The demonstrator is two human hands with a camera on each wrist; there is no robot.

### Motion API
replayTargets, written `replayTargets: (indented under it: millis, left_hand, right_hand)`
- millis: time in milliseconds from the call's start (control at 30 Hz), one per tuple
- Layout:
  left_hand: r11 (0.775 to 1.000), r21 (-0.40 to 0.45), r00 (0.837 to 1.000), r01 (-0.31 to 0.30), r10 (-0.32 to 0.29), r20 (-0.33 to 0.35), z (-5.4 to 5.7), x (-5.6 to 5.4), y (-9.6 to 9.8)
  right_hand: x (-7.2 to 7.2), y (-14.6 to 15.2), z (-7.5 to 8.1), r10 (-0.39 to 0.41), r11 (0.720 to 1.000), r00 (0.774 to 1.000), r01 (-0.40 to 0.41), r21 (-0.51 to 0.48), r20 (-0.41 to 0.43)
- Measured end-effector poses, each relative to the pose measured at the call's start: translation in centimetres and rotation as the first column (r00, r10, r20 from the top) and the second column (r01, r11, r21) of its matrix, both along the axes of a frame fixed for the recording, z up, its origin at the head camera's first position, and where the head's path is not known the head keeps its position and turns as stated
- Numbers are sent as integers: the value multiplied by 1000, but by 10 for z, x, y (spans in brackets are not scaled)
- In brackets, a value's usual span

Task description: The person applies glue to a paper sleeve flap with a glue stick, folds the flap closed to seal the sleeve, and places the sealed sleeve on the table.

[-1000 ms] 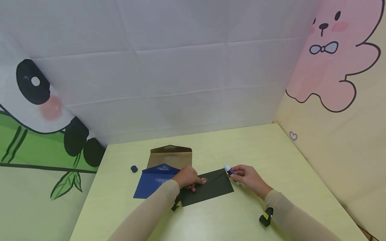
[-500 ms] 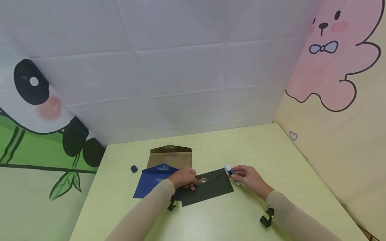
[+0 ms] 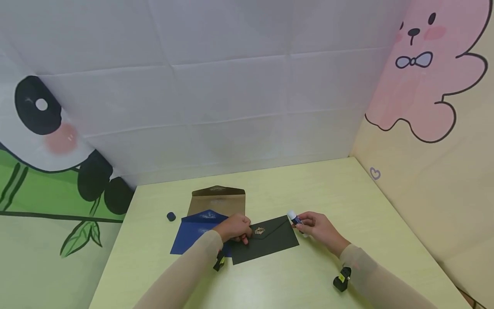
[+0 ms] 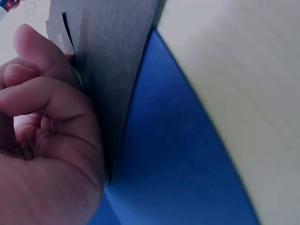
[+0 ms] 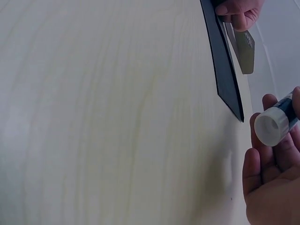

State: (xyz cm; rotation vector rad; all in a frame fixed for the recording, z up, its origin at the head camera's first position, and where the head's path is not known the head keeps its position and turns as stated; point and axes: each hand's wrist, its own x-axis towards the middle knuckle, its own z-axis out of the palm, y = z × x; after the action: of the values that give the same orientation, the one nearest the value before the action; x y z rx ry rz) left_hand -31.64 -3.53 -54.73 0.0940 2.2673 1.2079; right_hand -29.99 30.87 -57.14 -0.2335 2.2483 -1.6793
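A black envelope point(image 3: 275, 244) with a gold emblem on its flap lies at the front middle, overlapping a blue envelope point(image 3: 189, 236). My left hand point(image 3: 234, 227) is at the left end of the black one, with curled fingers on the flap. In the left wrist view, the flap edge stands a little off the body beside the fingers point(image 4: 44, 56). My right hand point(image 3: 318, 229) holds a glue stick point(image 3: 294, 217) by its barrel, near the envelope's top right corner. Its white end points away from the palm in the right wrist view.
A brown envelope point(image 3: 220, 204) with its flap unfolded lies behind the blue one, whose flap is also unfolded. A small dark blue cap point(image 3: 171, 216) sits to the left on the pale wooden table point(image 3: 347, 189). Walls with cartoon drawings stand around the table.
My left hand has drawn back leftward from the gold emblem, uncovering it, and its extended finger has curled in. The flap's edge now shows more clearly. My right hand and the glue stick stay put.
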Motion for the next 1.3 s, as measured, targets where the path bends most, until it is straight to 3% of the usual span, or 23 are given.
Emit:
replayTargets:
  millis: [200, 333, 500, 667, 733, 900, 967, 1200, 1300]
  left_hand:
    - [1000, -26, 997, 16, -18, -71, -5, 2, 3]
    - [991, -132, 990, -15, -4, -141, -5, 9, 12]
    - [949, -309, 972, -61, -14, -235, -2, 19, 29]
    - [911, -394, 960, -123, 8, -280, -6, 22, 42]
    - [886, -439, 952, -149, 9, -305, -10, 21, 46]
    - [794, -574, 929, -200, -33, -369, -19, 18, 49]
    - [770, -601, 922, -211, -47, -385, -19, 19, 49]
    - [741, -634, 915, -219, -70, -398, -13, 24, 50]
    - [747, -629, 917, -215, -67, -392, -12, 24, 49]
  right_hand:
    - [-2, 1, -2, 12, 1000, 1000, -12, -13, -5]
    - [-3, 2, -3, 18, 1000, 1000, -18, -20, -13]
    - [-4, 0, -1, 21, 999, 999, -22, -27, -25]
    - [-4, -3, 4, 9, 1000, 1000, -9, -11, -24]
    - [-3, -4, 5, 6, 1000, 1000, -6, -4, -19]
    - [-1, -6, 5, 31, 1000, 999, -31, -1, -29]
    - [-1, -6, 6, 37, 999, 999, -37, -2, -36]
    - [0, -9, 8, 19, 1000, 1000, -19, 3, -12]
    - [0, -10, 7, 16, 1000, 1000, -16, 1, -4]
